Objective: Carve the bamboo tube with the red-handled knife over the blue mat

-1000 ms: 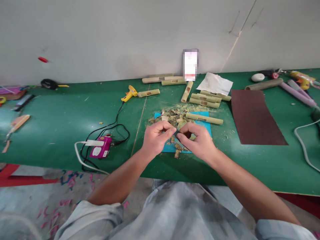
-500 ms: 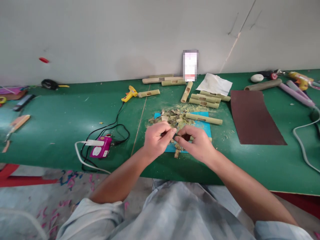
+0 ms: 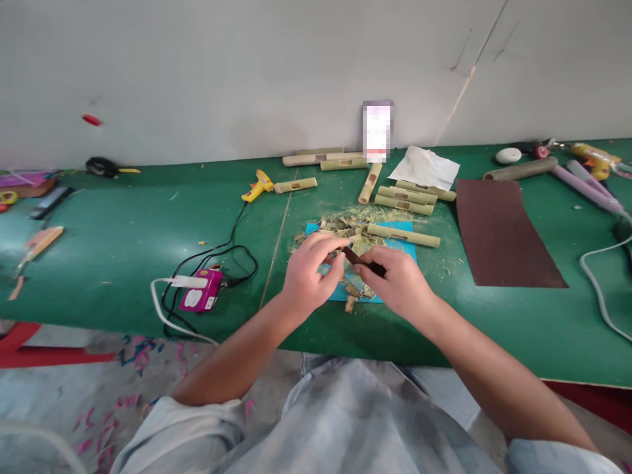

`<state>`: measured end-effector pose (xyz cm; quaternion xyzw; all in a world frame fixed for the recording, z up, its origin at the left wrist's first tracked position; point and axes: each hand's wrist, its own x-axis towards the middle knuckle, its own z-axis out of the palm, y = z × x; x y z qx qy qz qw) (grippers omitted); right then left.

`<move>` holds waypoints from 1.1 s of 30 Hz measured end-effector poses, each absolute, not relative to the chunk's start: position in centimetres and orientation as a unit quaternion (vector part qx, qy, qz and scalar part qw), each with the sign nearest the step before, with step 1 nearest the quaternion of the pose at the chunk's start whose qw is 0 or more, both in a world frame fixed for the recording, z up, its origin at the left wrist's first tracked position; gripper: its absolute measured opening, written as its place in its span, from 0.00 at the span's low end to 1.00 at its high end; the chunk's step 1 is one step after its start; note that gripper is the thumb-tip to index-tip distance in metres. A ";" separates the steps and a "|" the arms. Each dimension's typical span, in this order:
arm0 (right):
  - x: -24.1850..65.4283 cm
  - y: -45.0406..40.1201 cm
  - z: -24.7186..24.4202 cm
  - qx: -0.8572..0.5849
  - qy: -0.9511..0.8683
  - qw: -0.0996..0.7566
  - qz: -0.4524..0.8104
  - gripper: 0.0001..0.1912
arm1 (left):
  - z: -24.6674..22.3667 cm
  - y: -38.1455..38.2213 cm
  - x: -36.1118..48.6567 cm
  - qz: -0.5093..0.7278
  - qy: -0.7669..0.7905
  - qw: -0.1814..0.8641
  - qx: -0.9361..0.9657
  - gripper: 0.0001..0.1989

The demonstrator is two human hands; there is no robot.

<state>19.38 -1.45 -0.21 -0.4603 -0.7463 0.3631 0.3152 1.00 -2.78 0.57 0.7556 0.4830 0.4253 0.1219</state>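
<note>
Between the thumb and fingers of my right hand (image 3: 397, 276) is a narrow dark brown strip (image 3: 356, 257) that looks like folded sandpaper. My left hand (image 3: 312, 268) is at the strip's far end, thumb and fingers parted; whether they touch it I cannot tell. Under both hands lies a blue sheet (image 3: 405, 251), partly hidden, with bamboo chips and shavings (image 3: 340, 228) over it. Just beyond my right hand a bamboo tube (image 3: 415, 237) with a cut opening rests across the sheet.
Further back lie several cut bamboo tubes (image 3: 403, 205), a white paper (image 3: 425, 168) and a yellow glue gun (image 3: 257, 187). A phone (image 3: 378, 130) leans on the wall. To the right is a brown sandpaper sheet (image 3: 508, 234); to the left, a pink power socket (image 3: 201, 289) with cables.
My left fingers have parted from their pinch. More of the brown strip shows, slanting from my right hand toward the left one. The tubes and tools stay where they were.
</note>
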 end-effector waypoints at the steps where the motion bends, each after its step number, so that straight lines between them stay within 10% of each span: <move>1: 19.5 -1.5 -0.2 -0.459 -0.745 0.310 0.372 0.07 | 0.5 -2.8 0.9 0.429 0.483 0.124 0.753 0.10; 14: 20.6 -1.1 1.0 -0.448 -0.637 0.253 0.574 0.15 | 1.2 -2.3 0.0 0.415 0.548 0.372 0.623 0.17; 33: 22.0 1.5 -0.1 -0.580 -0.586 0.327 0.461 0.14 | -1.9 1.1 -5.3 0.580 0.606 0.271 0.473 0.13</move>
